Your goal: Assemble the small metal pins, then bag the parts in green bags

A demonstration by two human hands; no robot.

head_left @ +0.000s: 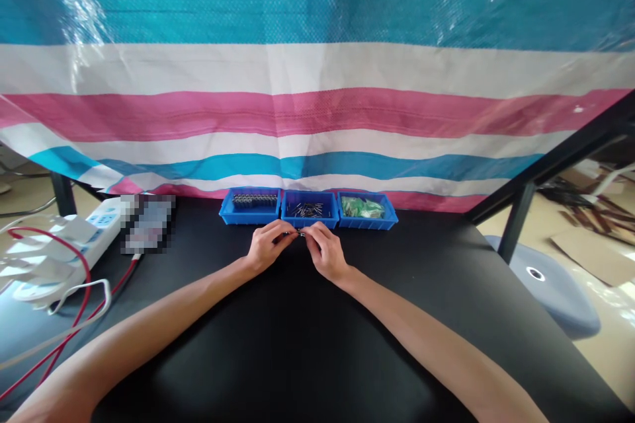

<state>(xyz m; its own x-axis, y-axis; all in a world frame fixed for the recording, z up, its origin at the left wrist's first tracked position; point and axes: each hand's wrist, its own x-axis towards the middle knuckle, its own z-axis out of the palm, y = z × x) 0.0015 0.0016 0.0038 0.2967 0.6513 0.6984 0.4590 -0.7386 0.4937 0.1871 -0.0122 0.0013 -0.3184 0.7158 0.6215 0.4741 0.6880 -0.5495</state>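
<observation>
Just in front of the middle blue bin (332, 221), I see a small metal piece (300, 234) pinched in the grip of both the left hand (264, 248) and the right hand (327, 252). Beside that bin sit a left bin (248, 219) and a right bin (368, 223). Under it I have a black tabletop (278, 344); well left of it, a white power strip (105, 217); behind it, a striped sheet (307, 66); far right, a grey stool (558, 301) on the pale floor (608, 350).
</observation>
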